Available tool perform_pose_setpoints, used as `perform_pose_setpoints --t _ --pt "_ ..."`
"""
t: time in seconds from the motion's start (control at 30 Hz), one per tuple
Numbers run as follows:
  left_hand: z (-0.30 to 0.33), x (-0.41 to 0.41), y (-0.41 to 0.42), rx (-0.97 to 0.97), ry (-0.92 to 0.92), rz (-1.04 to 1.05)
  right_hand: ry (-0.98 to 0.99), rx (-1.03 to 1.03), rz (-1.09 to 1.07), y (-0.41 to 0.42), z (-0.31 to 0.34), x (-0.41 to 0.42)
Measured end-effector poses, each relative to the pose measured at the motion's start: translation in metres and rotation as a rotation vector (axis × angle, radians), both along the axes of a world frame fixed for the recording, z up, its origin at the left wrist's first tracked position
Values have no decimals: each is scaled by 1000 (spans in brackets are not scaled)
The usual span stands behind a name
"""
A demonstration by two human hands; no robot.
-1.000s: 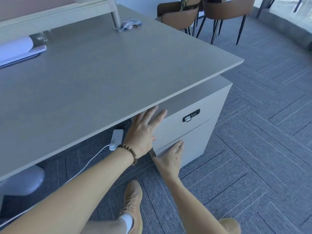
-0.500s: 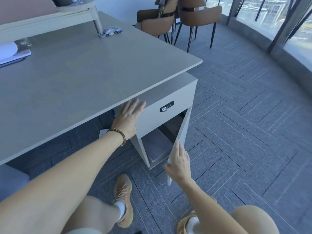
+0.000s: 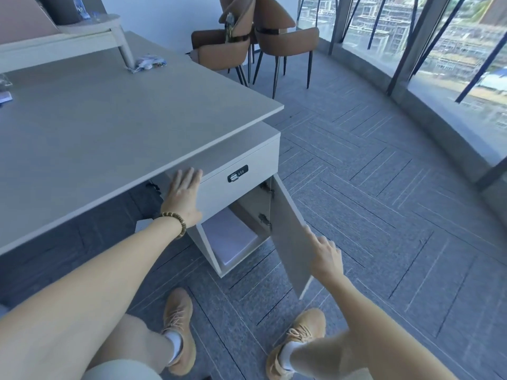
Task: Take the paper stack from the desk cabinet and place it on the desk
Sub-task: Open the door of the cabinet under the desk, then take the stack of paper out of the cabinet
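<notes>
Left hand [image 3: 183, 197] flat and spread, fingers straight, palm pressed against the smooth pale drawer front [image 3: 241, 185] at its left end, just under the desk [image 3: 115, 127] edge; nothing gripped. Brown beaded bracelet [image 3: 175, 221] round the wrist. Right hand [image 3: 326, 253] loosely open, fingers extended, fingertips touching the outer edge of the cabinet door [image 3: 290, 237], nothing clasped. Door a flat matte rectangular panel, swung wide on two dark metal hinges [image 3: 264, 218], standing edge-out over the floor. Desk cabinet [image 3: 211, 250] a boxy off-white unit tucked beneath the desk corner, lower compartment exposed. Paper stack [image 3: 233, 237] lying flat on the compartment floor, white with a faint lilac cast, square-cornered, filling most of the base, untouched by either hand. Small black combination lock [image 3: 237, 173] with a silver latch set in the drawer front, to the right of the left hand. Desk top a broad, smooth grey-beige slab with a thin sharp edge. Floor of grey textured carpet tiles [image 3: 370, 201] laid in a herringbone pattern. Tan lace-up shoes [image 3: 179, 330] with white socks planted below. Brown padded chairs [image 3: 277, 37] on thin dark legs beyond the desk, near curved glass walls.
</notes>
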State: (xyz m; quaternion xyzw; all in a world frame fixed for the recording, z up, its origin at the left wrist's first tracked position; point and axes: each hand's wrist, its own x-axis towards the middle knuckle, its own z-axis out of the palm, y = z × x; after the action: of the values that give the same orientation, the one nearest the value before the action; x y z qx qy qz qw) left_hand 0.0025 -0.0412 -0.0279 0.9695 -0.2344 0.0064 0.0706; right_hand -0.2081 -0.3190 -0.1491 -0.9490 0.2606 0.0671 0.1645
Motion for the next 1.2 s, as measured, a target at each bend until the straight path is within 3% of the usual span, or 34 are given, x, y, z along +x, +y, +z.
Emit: perform_pose_setpoints --t 0.33,0.67,0.83,0.93,1.03,1.2 --pt "-12 0 -1 4 -67 27 196 1 -210 -77 11 33" --pt "1 -21 -20 49 -45 115 188 67 -112 -52 29 43" --pt "-22 -65 -40 -53 -105 20 145 187 -50 -24 34 50" --pt "-58 -79 -48 -122 54 -8 145 227 -16 -8 27 60" --pt "-98 -74 -56 -173 260 94 158 264 8 2 9 79" --pt "-177 -39 -72 -164 430 190 152 342 42 3 -47 128"
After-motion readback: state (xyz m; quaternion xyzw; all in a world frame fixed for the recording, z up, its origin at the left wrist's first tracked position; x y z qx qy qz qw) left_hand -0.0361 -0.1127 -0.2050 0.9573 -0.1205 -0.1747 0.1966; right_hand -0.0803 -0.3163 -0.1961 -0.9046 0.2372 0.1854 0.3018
